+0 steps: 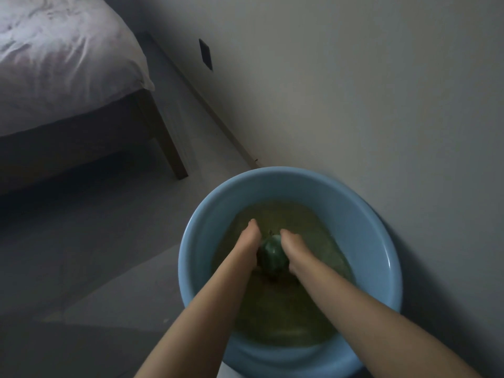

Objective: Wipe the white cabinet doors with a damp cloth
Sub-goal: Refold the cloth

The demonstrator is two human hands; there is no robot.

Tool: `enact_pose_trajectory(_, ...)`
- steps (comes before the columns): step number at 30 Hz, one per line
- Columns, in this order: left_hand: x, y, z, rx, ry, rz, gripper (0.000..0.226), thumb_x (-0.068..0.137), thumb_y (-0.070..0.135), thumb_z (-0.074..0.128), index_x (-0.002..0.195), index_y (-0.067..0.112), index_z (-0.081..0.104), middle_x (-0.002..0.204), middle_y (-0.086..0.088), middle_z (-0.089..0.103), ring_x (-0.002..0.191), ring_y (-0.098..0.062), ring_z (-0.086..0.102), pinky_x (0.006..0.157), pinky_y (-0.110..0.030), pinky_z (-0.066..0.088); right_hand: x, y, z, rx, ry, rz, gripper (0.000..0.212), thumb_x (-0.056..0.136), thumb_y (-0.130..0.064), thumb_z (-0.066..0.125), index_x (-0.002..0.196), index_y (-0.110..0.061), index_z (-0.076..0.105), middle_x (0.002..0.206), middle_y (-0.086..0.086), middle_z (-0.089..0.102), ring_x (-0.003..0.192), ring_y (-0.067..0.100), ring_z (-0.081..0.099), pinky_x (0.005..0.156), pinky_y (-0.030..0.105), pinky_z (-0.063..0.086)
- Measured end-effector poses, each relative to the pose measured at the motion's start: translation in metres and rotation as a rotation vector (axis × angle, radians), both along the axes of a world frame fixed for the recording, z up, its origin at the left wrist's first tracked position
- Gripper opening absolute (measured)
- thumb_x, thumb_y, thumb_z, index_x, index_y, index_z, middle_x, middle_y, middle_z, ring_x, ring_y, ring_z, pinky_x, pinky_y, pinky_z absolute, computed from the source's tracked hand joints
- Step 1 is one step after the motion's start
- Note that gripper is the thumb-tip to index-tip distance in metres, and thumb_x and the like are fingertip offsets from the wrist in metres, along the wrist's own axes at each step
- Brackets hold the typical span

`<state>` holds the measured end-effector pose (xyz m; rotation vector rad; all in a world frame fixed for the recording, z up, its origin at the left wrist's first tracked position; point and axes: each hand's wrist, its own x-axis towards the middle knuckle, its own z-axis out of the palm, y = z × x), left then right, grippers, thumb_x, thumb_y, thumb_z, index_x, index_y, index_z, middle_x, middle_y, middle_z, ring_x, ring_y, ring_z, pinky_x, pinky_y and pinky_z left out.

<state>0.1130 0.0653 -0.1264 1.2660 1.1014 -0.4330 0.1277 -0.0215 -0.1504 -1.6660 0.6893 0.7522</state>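
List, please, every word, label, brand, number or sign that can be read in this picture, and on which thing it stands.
None can be read. The blue basin, the green cloth between the hands, the bed sheet and the wall show no print. The dark plate on the wall bears no visible marking.

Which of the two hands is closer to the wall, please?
The right hand, on the wall side of the green cloth; the left hand is on the bed side.

Fingers of left hand [249,240] and right hand [293,245] hidden under cloudy water, green cloth [273,253] mostly submerged between them, basin [354,214] rim cut at 6 o'clock, bed [62,64] cut at 10 o'clock.
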Motion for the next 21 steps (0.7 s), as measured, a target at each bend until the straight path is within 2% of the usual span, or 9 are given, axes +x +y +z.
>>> enact_pose_trajectory(2, 0.001, 0.000, -0.002, -0.013, -0.023, -0.011, 0.059, 0.099, 0.052, 0.025, 0.134, 0.010, 0.047, 0.124, -0.016, 0.057, 0.111, -0.031, 0.055, 0.101, -0.044, 0.043, -0.010, 0.009, 0.012, 0.087, -0.080, -0.028, 0.030, 0.097, -0.040, 0.042, 0.093, -0.018, 0.062, 0.094, 0.010, 0.065, 0.086, 0.026, 0.064, 0.084, 0.042, 0.054)
enact_pose_trajectory(3, 0.001, 0.000, -0.002, -0.016, -0.044, -0.010, 0.058, 0.099, 0.051, 0.026, 0.129, 0.009, 0.050, 0.117, -0.016, 0.059, 0.108, -0.029, 0.057, 0.098, -0.042, 0.046, -0.014, 0.014, 0.017, 0.093, -0.173, -0.014, 0.029, 0.097, -0.042, 0.043, 0.082, -0.023, 0.060, 0.088, 0.006, 0.065, 0.083, 0.022, 0.063, 0.080, 0.040, 0.055)
enact_pose_trajectory(6, 0.001, -0.005, 0.006, 0.018, -0.133, 0.012, 0.048, 0.102, 0.046, 0.027, 0.100, 0.010, 0.059, 0.082, -0.007, 0.061, 0.076, -0.016, 0.061, 0.059, -0.026, 0.051, -0.018, 0.022, 0.027, 0.026, -0.505, 0.021, 0.035, 0.098, -0.042, 0.042, 0.068, -0.029, 0.056, 0.074, -0.010, 0.062, 0.073, 0.004, 0.059, 0.058, 0.017, 0.045)
enact_pose_trajectory(7, 0.002, -0.008, 0.010, 0.043, -0.153, 0.015, 0.048, 0.102, 0.045, 0.026, 0.093, 0.011, 0.058, 0.079, -0.006, 0.061, 0.071, -0.015, 0.060, 0.054, -0.025, 0.048, -0.017, 0.023, 0.028, -0.023, -0.605, 0.034, 0.038, 0.099, -0.040, 0.041, 0.066, -0.029, 0.056, 0.069, -0.014, 0.061, 0.069, -0.001, 0.057, 0.054, 0.013, 0.040)
enact_pose_trajectory(10, 0.004, -0.016, 0.015, 0.072, -0.180, 0.017, 0.051, 0.102, 0.047, 0.024, 0.092, 0.011, 0.058, 0.088, -0.008, 0.064, 0.079, -0.018, 0.061, 0.066, -0.030, 0.049, -0.008, 0.015, 0.022, -0.108, -0.780, 0.068, 0.049, 0.101, -0.031, 0.039, 0.055, -0.024, 0.051, 0.054, -0.011, 0.054, 0.051, 0.001, 0.051, 0.046, 0.017, 0.034)
enact_pose_trajectory(14, -0.005, -0.025, 0.012, 0.187, -0.155, -0.058, 0.054, 0.101, 0.048, 0.023, 0.109, 0.008, 0.059, 0.099, -0.011, 0.062, 0.089, -0.025, 0.060, 0.082, -0.036, 0.050, 0.004, -0.002, 0.007, -0.332, -0.746, 0.303, 0.054, 0.103, -0.030, 0.033, 0.052, -0.018, 0.046, 0.053, -0.003, 0.048, 0.052, 0.015, 0.048, 0.046, 0.026, 0.026)
enact_pose_trajectory(16, -0.012, -0.028, 0.006, 0.304, -0.163, -0.132, 0.057, 0.100, 0.050, 0.023, 0.104, 0.008, 0.061, 0.096, -0.011, 0.061, 0.088, -0.026, 0.059, 0.083, -0.035, 0.049, 0.010, -0.009, -0.001, -0.438, -0.642, 0.402, 0.055, 0.103, -0.034, 0.032, 0.055, -0.014, 0.050, 0.056, -0.002, 0.049, 0.061, 0.021, 0.051, 0.049, 0.027, 0.028)
enact_pose_trajectory(19, -0.022, -0.024, -0.001, 0.442, -0.174, -0.127, 0.064, 0.099, 0.054, 0.017, 0.102, 0.010, 0.063, 0.090, -0.006, 0.063, 0.083, -0.020, 0.059, 0.080, -0.035, 0.046, 0.018, -0.019, -0.008, -0.596, -0.499, 0.348, 0.054, 0.103, -0.040, 0.024, 0.074, -0.010, 0.059, 0.075, 0.004, 0.059, 0.066, 0.019, 0.049, 0.059, 0.029, 0.034)
enact_pose_trajectory(21, -0.021, -0.013, -0.004, 0.441, -0.144, -0.077, 0.060, 0.100, 0.051, 0.020, 0.124, 0.009, 0.055, 0.115, -0.009, 0.059, 0.101, -0.024, 0.057, 0.090, -0.038, 0.045, 0.018, -0.029, -0.013, -0.693, -0.453, 0.240, 0.053, 0.103, -0.042, 0.020, 0.088, -0.009, 0.059, 0.098, 0.012, 0.064, 0.073, 0.020, 0.053, 0.066, 0.032, 0.041)
